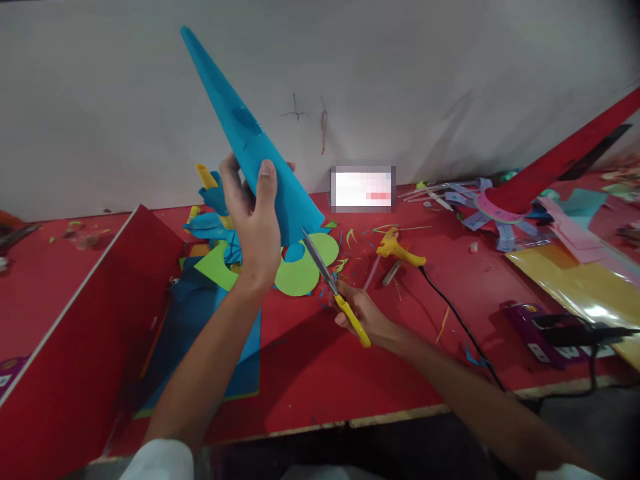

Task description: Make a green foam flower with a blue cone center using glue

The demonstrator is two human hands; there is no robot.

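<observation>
A tall blue paper cone (265, 150) is tilted in my left hand (257, 227), its tip up to the left and its wide end down to the right. My thumb lies along its front; the other fingers are behind it. Scissors with yellow handles (351, 320) are in my right hand (367, 313), their blades pointing up at the cone's lower edge. Whether the blades touch the paper I cannot tell. Below the cone lie green paper circles (297, 277) and small paper scraps (341, 267).
A yellow hot glue gun (400, 250) with a black cord lies right of the scissors. A red divider (90, 333) stands at left beside blue sheets (200, 333). At right are a red cone (555, 160), yellow sheets (565, 283) and a purple box (535, 333). A grey wall (400, 80) rises behind.
</observation>
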